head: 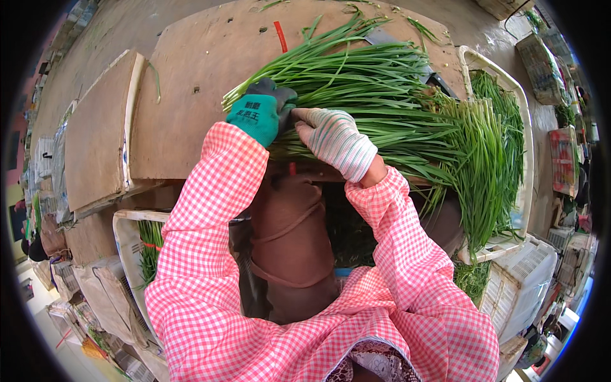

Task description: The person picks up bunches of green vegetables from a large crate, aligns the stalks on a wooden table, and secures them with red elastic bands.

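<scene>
A thick layer of garlic chives (pixel 363 76) lies across a plywood board (pixel 200 62), pale stalk ends to the left. My left hand (pixel 260 112), in a green knit glove with dark coated fingers, is curled around chives near those ends. My right hand (pixel 336 141), in a white glove with green stripes, rests over the leaves. Its thumb and forefinger reach the left glove, and whether they pinch anything is hidden. A red strip (pixel 280 37) sticks out beyond the chives. Partly under the leaves lies a metal blade (pixel 379 37) with a black handle (pixel 444 86).
More chives (pixel 484 167) overhang a white plastic crate (pixel 525 191) at the right. Another crate (pixel 119 238) at left holds chives tied with a red band (pixel 152 246). A second board (pixel 98 129) adjoins the left edge. An upturned white crate (pixel 518 274) stands lower right.
</scene>
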A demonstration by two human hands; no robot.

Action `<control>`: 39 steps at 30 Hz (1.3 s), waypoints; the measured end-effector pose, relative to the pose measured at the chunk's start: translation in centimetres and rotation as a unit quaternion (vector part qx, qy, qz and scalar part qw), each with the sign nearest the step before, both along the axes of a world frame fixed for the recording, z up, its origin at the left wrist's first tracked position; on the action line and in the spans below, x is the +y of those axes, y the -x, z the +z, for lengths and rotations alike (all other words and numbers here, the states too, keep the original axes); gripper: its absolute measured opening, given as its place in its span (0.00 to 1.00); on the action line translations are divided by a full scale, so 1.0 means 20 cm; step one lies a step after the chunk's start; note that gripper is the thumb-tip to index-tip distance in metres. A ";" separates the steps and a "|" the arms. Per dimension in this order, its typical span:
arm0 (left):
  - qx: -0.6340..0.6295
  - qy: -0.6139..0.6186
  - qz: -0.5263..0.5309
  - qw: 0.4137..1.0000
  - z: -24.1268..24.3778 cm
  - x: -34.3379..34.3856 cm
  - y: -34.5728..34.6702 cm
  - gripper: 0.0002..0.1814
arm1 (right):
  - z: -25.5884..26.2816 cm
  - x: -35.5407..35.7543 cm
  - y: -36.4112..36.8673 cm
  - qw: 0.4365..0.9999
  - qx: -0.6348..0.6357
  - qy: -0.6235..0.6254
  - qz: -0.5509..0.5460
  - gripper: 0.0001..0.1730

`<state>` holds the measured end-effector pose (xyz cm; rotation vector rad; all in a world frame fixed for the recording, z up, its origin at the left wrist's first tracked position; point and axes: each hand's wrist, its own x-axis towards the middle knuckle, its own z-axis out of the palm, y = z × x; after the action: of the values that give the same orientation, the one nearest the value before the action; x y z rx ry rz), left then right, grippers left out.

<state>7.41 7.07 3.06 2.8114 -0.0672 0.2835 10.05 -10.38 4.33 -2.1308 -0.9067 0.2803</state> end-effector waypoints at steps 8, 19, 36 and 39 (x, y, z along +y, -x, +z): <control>0.009 0.385 0.057 0.921 -0.06 0.11 0.05 0.11 | -0.08 -0.02 0.03 0.997 0.069 -0.026 -0.012 0.18; 0.069 0.542 0.114 0.830 0.03 0.17 0.08 0.15 | -0.05 -0.02 0.04 0.996 0.083 -0.038 -0.007 0.19; 0.048 0.277 0.039 0.959 0.04 0.07 0.07 0.20 | -0.04 -0.03 0.03 0.998 0.060 -0.025 -0.006 0.20; 0.006 0.108 0.017 0.994 0.03 0.03 0.04 0.18 | -0.03 -0.04 0.03 0.999 0.049 -0.002 -0.006 0.19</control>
<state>6.55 7.77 3.69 2.6002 0.0140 0.2639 9.44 -11.19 3.80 -2.0987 -0.8375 0.3735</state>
